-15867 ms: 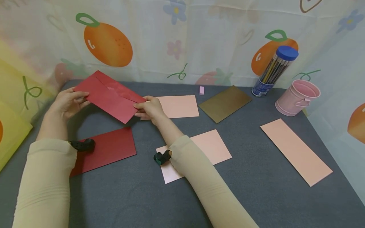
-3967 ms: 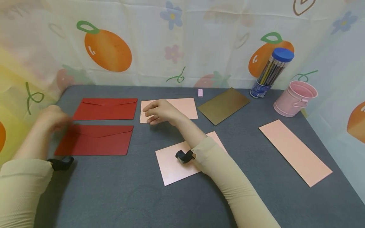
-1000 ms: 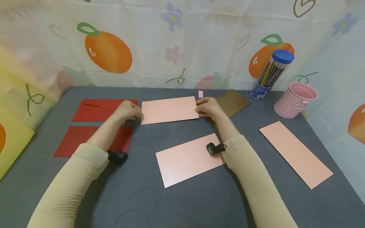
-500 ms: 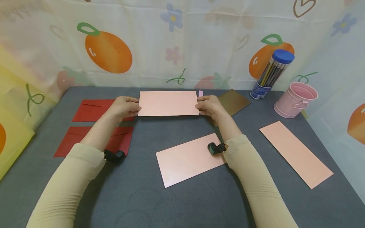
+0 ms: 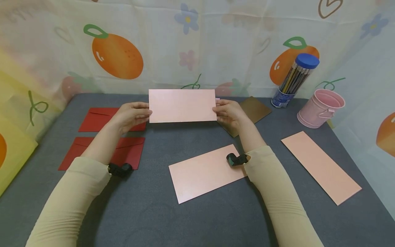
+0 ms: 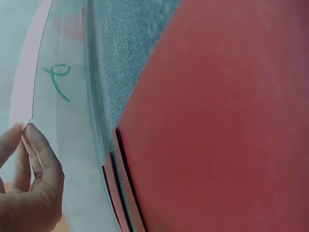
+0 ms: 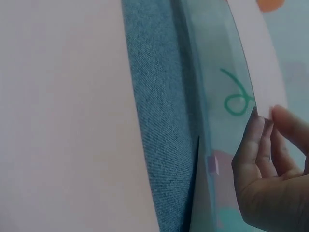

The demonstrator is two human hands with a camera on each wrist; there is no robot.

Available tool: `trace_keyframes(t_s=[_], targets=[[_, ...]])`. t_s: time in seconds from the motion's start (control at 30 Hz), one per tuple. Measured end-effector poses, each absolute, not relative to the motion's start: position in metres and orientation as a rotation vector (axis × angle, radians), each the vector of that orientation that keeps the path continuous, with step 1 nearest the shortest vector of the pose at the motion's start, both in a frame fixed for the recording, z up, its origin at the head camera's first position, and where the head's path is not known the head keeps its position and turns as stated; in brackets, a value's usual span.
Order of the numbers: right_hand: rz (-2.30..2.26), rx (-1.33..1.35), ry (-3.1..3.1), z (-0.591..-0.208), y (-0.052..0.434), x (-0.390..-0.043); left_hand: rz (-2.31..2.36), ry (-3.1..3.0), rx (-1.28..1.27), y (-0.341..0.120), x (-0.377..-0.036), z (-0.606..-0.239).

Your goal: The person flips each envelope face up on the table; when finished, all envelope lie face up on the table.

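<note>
A pale pink envelope (image 5: 182,105) is held up off the table near the back edge, its plain face tilted toward me. My left hand (image 5: 131,116) pinches its left end between thumb and fingers, and my right hand (image 5: 229,112) pinches the opposite end. In the left wrist view, the thumb and fingertips of the left hand (image 6: 36,179) meet at the envelope's corner (image 6: 26,92). The right wrist view has the right hand (image 7: 273,179) gripping the other corner of the envelope (image 7: 260,63). Under my right wrist lies a second pink envelope (image 5: 203,175).
Two red envelopes (image 5: 77,151) lie flap side up at left, partly behind my left arm. A gold envelope (image 5: 253,109) sits behind my right hand. Farther right are a third pink envelope (image 5: 321,168), a pink bucket (image 5: 314,111) and a blue-lidded pencil tub (image 5: 291,80).
Earlier the red envelopes were turned flap side up and lined up at left. Both hands then took the far pink envelope by its ends and have raised it, tilting its face toward me.
</note>
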State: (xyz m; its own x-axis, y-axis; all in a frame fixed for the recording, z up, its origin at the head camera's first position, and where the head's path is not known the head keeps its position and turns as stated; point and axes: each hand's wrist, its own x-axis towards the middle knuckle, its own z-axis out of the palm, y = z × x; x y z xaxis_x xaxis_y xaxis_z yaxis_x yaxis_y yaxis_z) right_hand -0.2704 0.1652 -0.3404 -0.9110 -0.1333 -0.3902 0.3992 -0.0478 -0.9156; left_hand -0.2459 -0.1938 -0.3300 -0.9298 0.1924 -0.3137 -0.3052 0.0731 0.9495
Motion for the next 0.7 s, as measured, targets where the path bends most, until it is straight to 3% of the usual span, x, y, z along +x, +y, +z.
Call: trace_keyframes(t_s=[0.7], targets=[[-2.072, 0.175, 1.826, -0.3442, 0.1732, -0.2667, 2.02, 1.902, -0.008, -0.2018, -0.2425, -0.333]])
